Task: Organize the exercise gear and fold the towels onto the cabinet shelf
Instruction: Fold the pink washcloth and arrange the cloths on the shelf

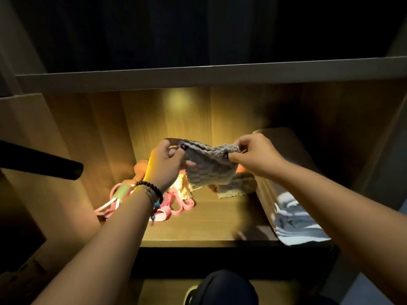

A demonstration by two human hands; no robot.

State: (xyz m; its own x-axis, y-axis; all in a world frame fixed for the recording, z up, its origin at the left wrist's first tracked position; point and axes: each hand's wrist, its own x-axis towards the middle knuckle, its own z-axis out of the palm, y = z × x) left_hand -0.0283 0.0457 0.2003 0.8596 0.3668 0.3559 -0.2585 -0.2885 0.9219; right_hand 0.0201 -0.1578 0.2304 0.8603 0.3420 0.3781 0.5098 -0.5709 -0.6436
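Towel (209,166) pinched by both hands' fingers — small dark tags unreadable.

Both my forearms are bare right up to the lower edge of the view; no sleeve shows on either one. My nails are painted dark, which shows on the thumb of my left hand (165,163) and on the thumb of my right hand (253,155). I wear no rings that I can make out. On my left wrist sits a stack of bracelets: a black bead bracelet (149,186) nearest the hand, then a band of braided brownish cord (152,194) beside it, with small blue beads (156,204) dangling on a thread below. My right wrist carries nothing.
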